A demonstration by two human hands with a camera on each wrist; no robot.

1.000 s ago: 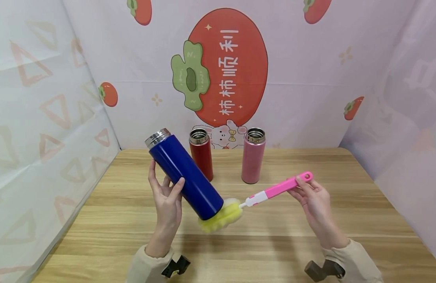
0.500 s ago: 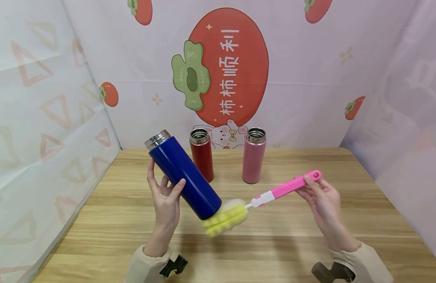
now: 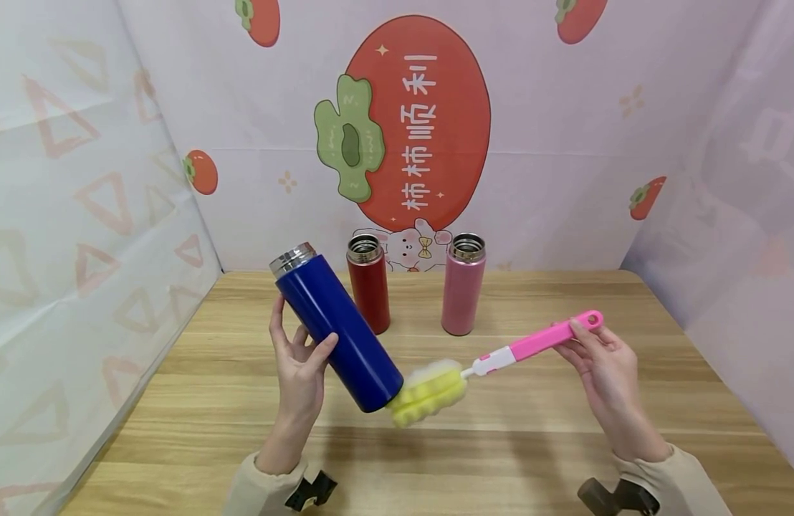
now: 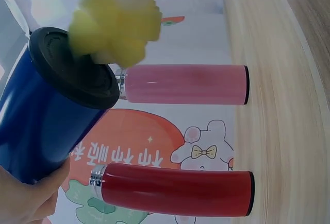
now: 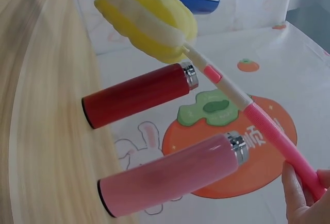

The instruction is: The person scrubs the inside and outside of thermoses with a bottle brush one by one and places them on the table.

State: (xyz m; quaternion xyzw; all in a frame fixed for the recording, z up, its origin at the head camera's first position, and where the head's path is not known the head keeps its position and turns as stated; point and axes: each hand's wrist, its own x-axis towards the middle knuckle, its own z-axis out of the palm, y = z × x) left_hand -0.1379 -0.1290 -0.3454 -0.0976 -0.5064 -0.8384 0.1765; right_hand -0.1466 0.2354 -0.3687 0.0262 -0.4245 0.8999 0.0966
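My left hand (image 3: 302, 373) grips a blue thermos bottle (image 3: 339, 333) in the air, tilted with its open steel mouth up to the left and its base down to the right. In my right hand (image 3: 610, 369) is the pink handle of a bottle brush (image 3: 539, 342), pinched near its looped end. The brush's yellow and white sponge head (image 3: 431, 393) is right at the bottle's black base (image 4: 77, 69); in the left wrist view it overlaps that base and is blurred. Whether sponge and base touch, I cannot tell for certain.
Behind the blue bottle a red thermos bottle (image 3: 370, 294) stands upright without a lid. To its right is a lidless pink thermos bottle (image 3: 464, 294), also upright. Both are on the wooden table (image 3: 532, 444), near a printed cloth backdrop (image 3: 552, 143).
My right hand has moved to the right with the brush, drawing the sponge rightward along the bottle's base. The blue bottle has dropped slightly, still in my left hand.
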